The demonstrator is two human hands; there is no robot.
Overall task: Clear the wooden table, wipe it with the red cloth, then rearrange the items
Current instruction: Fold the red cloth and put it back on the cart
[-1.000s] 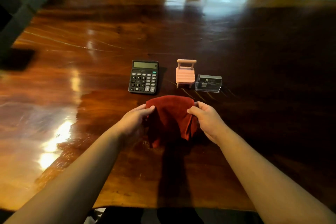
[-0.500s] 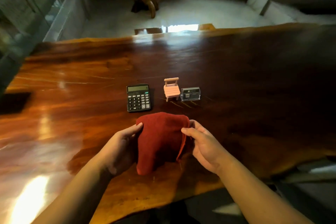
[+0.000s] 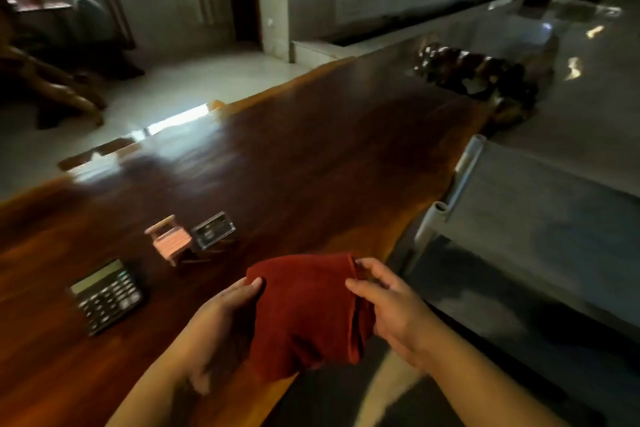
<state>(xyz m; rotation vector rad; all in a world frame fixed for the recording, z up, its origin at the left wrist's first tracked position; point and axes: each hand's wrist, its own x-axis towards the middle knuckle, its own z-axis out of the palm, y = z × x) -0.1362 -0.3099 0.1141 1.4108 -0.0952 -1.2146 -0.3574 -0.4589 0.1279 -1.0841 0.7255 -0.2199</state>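
Observation:
The red cloth [image 3: 304, 315] hangs folded between both hands, lifted over the near edge of the wooden table [image 3: 311, 163]. My left hand [image 3: 221, 322] pinches its left top corner and my right hand [image 3: 391, 308] grips its right edge. On the table to the left lie a black calculator [image 3: 105, 295], a small pink toy chair [image 3: 169, 243] and a clear card holder [image 3: 213, 230], standing in a row.
A grey metal-framed seat [image 3: 519, 225] stands close to the table's right side. A dark carved wooden piece [image 3: 478, 76] sits at the table's far end. Beyond lie a glossy tiled floor [image 3: 207, 80] and a wall.
The view has swung to the right and the cloth has travelled with both hands toward the table's right edge. Calculator, chair and card holder stay where they were.

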